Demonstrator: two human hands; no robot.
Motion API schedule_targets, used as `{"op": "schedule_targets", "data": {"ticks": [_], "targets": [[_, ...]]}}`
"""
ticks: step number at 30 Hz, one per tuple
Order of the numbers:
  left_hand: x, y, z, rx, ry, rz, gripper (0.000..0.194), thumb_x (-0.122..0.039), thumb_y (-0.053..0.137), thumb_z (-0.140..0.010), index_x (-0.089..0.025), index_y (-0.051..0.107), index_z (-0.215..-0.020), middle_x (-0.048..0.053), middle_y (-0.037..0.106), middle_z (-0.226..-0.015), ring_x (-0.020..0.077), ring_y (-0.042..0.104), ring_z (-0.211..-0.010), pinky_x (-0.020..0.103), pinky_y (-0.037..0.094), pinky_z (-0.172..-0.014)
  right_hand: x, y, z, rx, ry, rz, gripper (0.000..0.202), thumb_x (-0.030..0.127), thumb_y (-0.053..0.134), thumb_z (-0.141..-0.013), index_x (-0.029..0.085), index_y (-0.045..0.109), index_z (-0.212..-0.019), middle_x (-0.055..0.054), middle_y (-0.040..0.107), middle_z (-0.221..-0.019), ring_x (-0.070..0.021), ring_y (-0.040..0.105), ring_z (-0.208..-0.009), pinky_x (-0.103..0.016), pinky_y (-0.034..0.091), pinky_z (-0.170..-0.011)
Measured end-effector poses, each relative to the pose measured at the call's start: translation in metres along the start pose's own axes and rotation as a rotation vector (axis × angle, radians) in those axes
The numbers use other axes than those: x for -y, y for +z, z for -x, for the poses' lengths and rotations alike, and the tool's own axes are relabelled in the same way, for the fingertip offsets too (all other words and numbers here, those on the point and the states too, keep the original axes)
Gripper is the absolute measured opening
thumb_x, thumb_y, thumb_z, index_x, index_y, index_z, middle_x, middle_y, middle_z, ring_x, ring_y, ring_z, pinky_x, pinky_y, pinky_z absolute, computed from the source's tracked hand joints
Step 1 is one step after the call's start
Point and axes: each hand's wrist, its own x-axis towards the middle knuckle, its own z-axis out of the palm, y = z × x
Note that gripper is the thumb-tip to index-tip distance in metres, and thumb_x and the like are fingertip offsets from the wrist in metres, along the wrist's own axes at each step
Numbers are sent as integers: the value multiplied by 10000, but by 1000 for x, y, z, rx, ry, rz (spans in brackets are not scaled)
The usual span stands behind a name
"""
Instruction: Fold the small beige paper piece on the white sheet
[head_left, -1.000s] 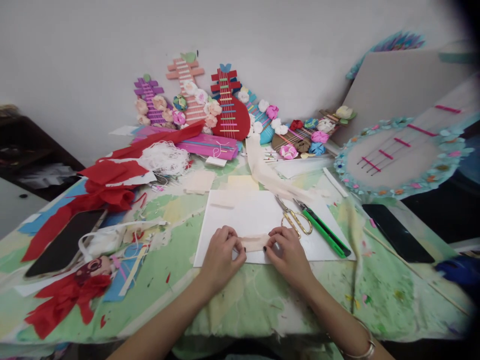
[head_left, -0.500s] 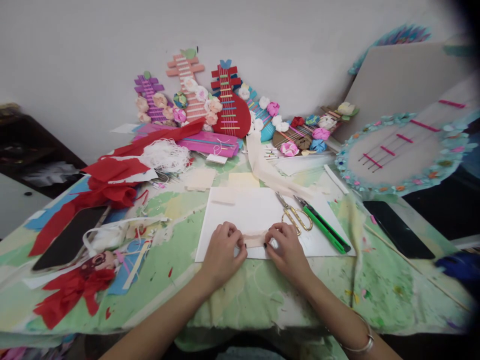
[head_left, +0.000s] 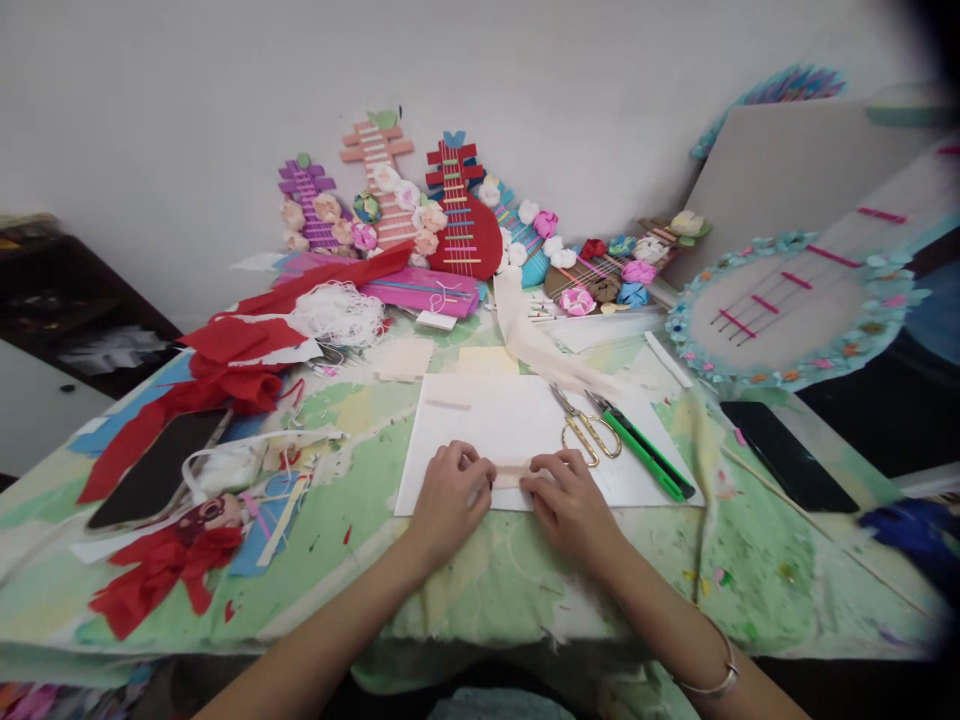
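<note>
Between my two hands stretches a short strip of pale peach crepe paper (head_left: pixel 511 472), low over a white board (head_left: pixel 487 422). My left hand (head_left: pixel 452 493) pinches its left end and my right hand (head_left: pixel 568 503) pinches the right end, fingers curled on both sides. A small folded cream piece (head_left: pixel 448 400) lies on the board above my left hand. Just beyond my right hand are gold-handled scissors (head_left: pixel 589 430) and a green utility knife (head_left: pixel 645 450), both on the board. A long pale crepe strip (head_left: pixel 529 340) trails down to the board's far edge.
Paper-flower-trimmed toy lutes (head_left: pixel 463 235) lean along the wall. Left are red crepe paper (head_left: pixel 157 425), white thread (head_left: pixel 341 312) and a phone (head_left: pixel 161 470). On the right lie another phone (head_left: pixel 787 455), a thin stick (head_left: pixel 795 505) and a large round fan-like lute (head_left: pixel 787 310).
The view has shifted slightly. My right-hand fingers have closed flatter over the strip's end, and the strip looks more folded along its length. Both hands stay at the board's near edge.
</note>
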Motion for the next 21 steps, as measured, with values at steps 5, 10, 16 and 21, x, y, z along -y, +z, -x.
{"op": "schedule_targets", "data": {"ticks": [5,10,16,21], "targets": [[-2,-2,5,-5,89,-80,158,-105,523,-771,-203,622,-846,53,478,-933,202,441,-869,357,385,-776,-2,2,2,69,-126,87,245,61,430,-825,156,633,-923,-84,615,-915,-200,429,-847,-356,399,-753],[-10,-2,14,40,284,-333,210,-88,474,-814,-161,595,-969,93,526,-1102,257,423,-1016,402,370,-820,-3,3,6,111,-127,155,233,71,445,-834,145,621,-966,-90,625,-931,-218,433,-890,-360,375,-753],[-15,5,29,68,326,-527,317,-132,425,-858,-111,520,-1160,120,567,-1109,280,444,-1058,408,347,-815,8,-3,8,183,-99,268,267,111,508,-827,154,576,-1081,-88,617,-971,-235,432,-901,-366,333,-745],[-15,5,32,69,279,-501,369,-165,408,-868,-155,479,-1230,118,581,-1093,258,471,-1031,407,349,-814,14,-2,12,179,-52,318,342,159,520,-838,207,525,-1177,-89,610,-1012,-237,442,-895,-381,309,-739]]}}
